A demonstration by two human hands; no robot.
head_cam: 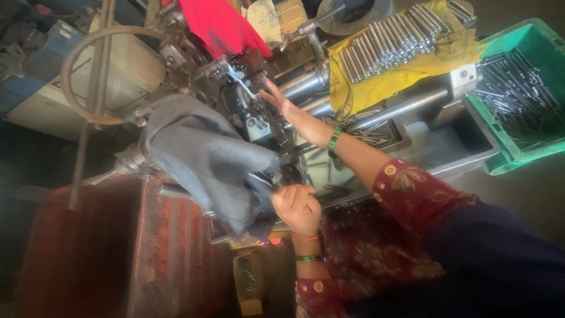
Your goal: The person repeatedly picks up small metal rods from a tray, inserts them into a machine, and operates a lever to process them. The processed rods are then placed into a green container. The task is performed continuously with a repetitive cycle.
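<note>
My left hand (297, 207) is closed in a fist around a dark handle at the lower edge of a grey cloth (200, 153) that is draped over the machine. My right hand (278, 99) reaches further in with its fingers stretched out. Its fingertips touch the dark metal head of the machine (244, 103), next to shiny steel bars (306, 82). Both wrists wear green bangles, and the sleeves are dark red with a flower print. What lies inside the left fist is mostly hidden.
A yellow cloth (406, 73) carries several bright metal rods (382, 41). A green crate (529, 97) holds several dark rods. A grey metal tray (453, 147) sits between them. A red cloth (220, 23) hangs above the machine, and a rusty red cabinet (118, 247) stands below.
</note>
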